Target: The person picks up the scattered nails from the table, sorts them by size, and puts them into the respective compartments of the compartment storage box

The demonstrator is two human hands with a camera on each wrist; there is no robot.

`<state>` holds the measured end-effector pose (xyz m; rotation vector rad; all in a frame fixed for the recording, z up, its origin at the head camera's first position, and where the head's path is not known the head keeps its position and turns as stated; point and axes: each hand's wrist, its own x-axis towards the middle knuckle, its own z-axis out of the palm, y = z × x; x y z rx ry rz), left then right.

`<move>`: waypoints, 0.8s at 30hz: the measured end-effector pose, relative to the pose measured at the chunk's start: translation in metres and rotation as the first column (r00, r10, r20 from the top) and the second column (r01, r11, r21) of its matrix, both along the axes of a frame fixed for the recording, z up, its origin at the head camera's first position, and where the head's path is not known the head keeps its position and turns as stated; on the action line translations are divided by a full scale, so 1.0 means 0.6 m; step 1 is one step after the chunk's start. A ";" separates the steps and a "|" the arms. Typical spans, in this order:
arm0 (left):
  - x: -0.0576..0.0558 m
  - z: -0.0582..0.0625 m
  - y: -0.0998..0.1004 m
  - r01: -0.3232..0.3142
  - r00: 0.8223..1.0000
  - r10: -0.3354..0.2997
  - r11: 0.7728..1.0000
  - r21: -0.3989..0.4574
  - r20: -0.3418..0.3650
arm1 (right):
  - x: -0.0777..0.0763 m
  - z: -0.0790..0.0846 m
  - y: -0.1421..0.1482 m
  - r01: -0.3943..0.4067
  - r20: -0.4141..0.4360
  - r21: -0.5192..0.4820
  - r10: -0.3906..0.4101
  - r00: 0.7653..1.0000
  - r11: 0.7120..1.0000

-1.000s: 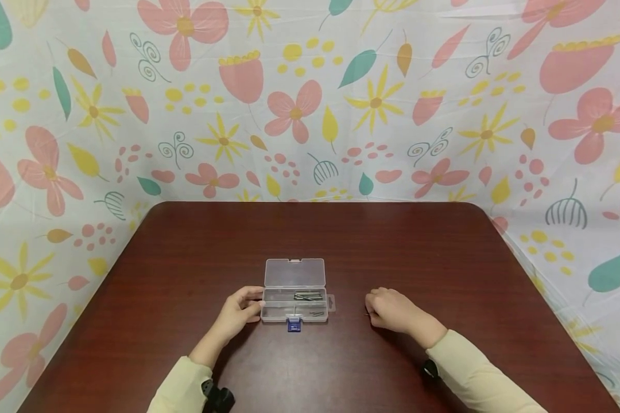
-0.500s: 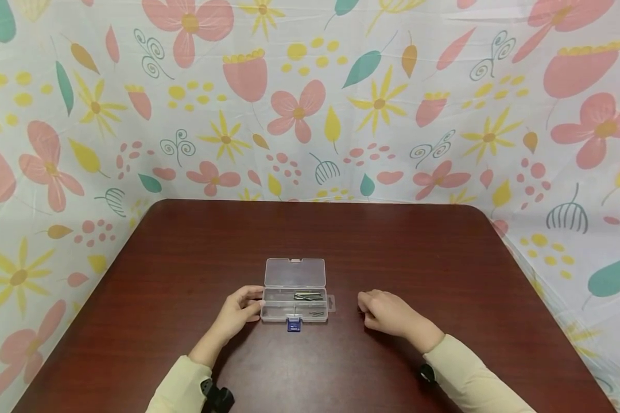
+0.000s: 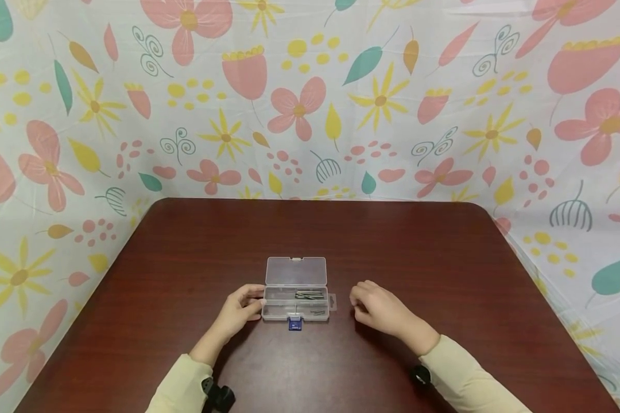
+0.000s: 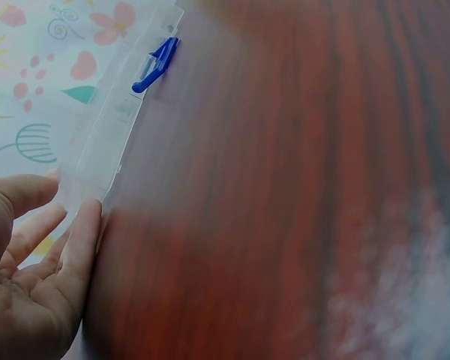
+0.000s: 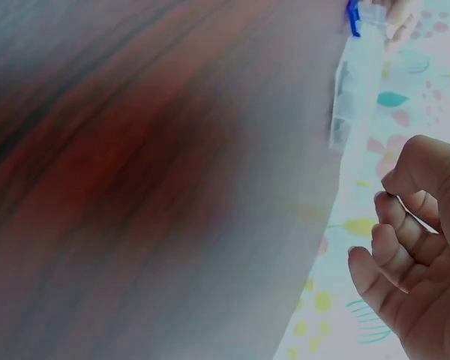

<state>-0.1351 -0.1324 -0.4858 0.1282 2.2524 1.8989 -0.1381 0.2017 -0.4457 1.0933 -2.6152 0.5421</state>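
A clear plastic storage box (image 3: pixel 279 311) stands on the table with its lid (image 3: pixel 296 271) raised at the back. Several dark thin rods, like drill bits (image 3: pixel 309 295), lie in its rear right compartment, with shorter thin ones (image 3: pixel 317 312) in front. At the box's left end my left hand (image 3: pixel 235 311) holds it, thumb and fingers at the edge. My right hand (image 3: pixel 384 310) is apart from the box, to its right, fingers curled. In the right wrist view its thumb (image 5: pixel 424 161) and index fingertips meet. Whatever small thing they pinch is too hidden to make out.
A blue latch (image 3: pixel 295 324) hangs open at the box's front, and a hanging tab (image 3: pixel 333 302) sticks out on its right. The brown wooden table (image 3: pixel 310 367) extends on all sides. A flower-patterned cloth (image 3: pixel 310 115) hangs behind the table.
My right hand has moved left, closer to the box. A tiny thin piece showed at its fingertips one second ago and is now hidden. My left hand stays at the box.
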 end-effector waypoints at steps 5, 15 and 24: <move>-0.001 0.003 0.001 -0.004 1.000 0.004 1.000 -0.001 0.001 | 0.002 0.006 -0.016 -0.012 -0.021 -0.015 0.012 1.000 1.000; 0.000 0.000 0.003 -0.014 1.000 0.014 1.000 -0.003 0.001 | -0.001 0.006 -0.042 -0.055 -0.055 -0.021 0.054 0.997 0.998; 0.000 -0.001 0.007 -0.059 0.998 0.059 0.998 0.003 0.010 | -0.001 0.007 -0.058 -0.065 0.006 -0.004 0.065 0.998 0.998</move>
